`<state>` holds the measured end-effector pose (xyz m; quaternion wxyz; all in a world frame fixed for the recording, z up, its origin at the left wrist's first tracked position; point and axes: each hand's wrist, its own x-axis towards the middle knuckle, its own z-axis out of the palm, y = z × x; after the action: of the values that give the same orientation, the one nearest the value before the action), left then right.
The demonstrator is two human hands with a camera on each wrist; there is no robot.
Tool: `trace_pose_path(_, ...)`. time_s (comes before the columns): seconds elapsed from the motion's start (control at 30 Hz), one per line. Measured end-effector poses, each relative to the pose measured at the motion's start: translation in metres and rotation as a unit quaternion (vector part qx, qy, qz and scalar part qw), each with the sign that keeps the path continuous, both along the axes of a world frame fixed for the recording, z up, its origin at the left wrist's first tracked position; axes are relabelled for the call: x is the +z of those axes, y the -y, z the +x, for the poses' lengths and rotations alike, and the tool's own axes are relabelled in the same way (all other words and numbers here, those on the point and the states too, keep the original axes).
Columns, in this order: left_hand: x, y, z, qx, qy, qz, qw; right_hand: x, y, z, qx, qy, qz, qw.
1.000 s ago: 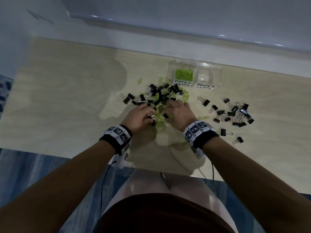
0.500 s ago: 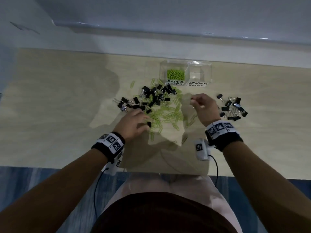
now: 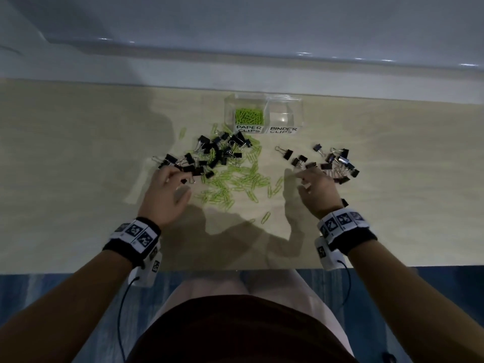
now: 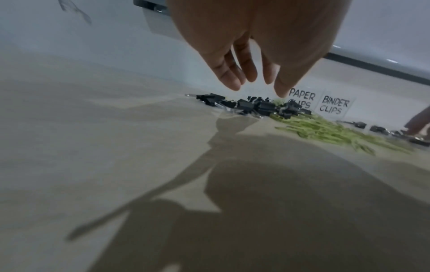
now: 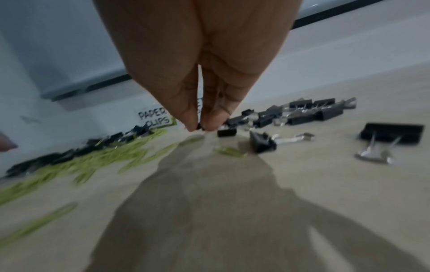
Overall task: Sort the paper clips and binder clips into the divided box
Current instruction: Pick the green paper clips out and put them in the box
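A clear divided box (image 3: 298, 111) stands at the back; its "PAPER CLIPS" half holds green paper clips (image 3: 248, 115), and the "BINDER CLIPS" half (image 3: 284, 117) looks bare. A mixed pile of black binder clips (image 3: 218, 153) and green paper clips (image 3: 235, 183) lies in front. A second group of binder clips (image 3: 339, 163) lies to the right. My left hand (image 4: 256, 86) hovers over the pile's left edge, fingers straight and holding nothing. My right hand (image 5: 197, 127) pinches a small black binder clip (image 5: 199, 126) just above the table, beside the right group.
The pale wooden table (image 3: 78, 153) ends at a near edge by my lap and meets a white wall ledge (image 3: 235, 82) behind the box. A larger binder clip (image 5: 391, 133) lies alone at the right. Single paper clips (image 3: 265, 217) are scattered near me.
My right hand has left the middle pile and moved right to the separate group of binder clips, fingertips pinched. My left hand has shifted to the pile's left edge and straightened its fingers.
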<state>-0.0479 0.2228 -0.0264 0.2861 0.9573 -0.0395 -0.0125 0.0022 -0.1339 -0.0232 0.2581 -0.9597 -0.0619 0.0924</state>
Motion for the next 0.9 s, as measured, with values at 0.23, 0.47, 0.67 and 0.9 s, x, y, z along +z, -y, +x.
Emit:
trace_pose_path(0.23,-0.017,0.022,-0.025,-0.067,-0.106,-0.03,0.992,-0.01,-0.065,-0.019,0.057,0.032,0.017,0.998)
trace_pose_path(0.47,-0.015,0.048,-0.01,-0.059,-0.131,-0.045,0.989,-0.009,-0.047,-0.036,0.012,0.064,0.036,0.997)
trace_pose_path(0.67,-0.014,0.054,-0.009,-0.011,-0.16,-0.079,0.984,-0.016,-0.012,-0.058,-0.104,0.051,-0.015,0.993)
trace_pose_path(0.9,-0.008,0.086,0.016,-0.036,-0.144,-0.061,0.987,-0.004,-0.08,-0.041,0.027,-0.006,0.046,0.999)
